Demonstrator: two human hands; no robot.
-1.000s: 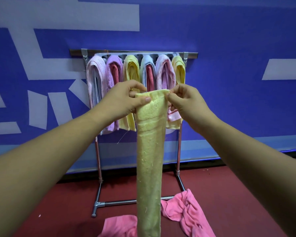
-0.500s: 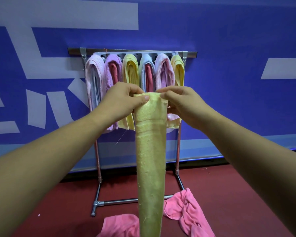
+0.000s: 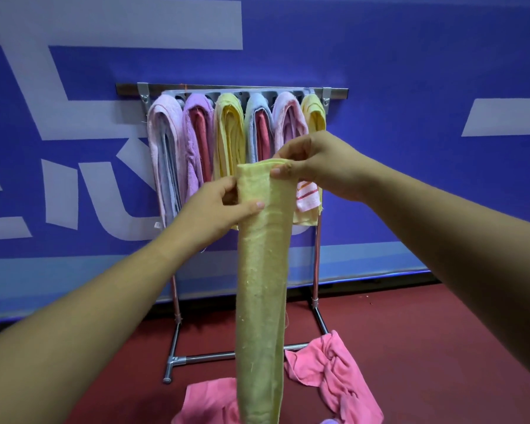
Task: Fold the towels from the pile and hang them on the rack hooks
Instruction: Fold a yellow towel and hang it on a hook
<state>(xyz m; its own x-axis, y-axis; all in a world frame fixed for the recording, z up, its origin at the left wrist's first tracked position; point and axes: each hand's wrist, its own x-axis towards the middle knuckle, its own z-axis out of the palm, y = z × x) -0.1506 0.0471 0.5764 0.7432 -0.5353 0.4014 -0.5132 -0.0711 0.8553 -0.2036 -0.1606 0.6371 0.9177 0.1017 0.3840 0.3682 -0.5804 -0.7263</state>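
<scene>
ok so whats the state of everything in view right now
yellow towel: folded into a narrow strip, hanging down from both grips
left grip: pinching the strip's left edge
right grip: pinching its top right corner
rack: upright
hung towels: six folded bundles draped over its top
pink towels: crumpled on the floor

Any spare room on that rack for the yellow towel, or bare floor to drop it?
The rack looks full: six hung towels crowd side by side between its brackets. For the yellow towel, bare floor lies right of the pink towels, and left of the rack's foot.
</scene>
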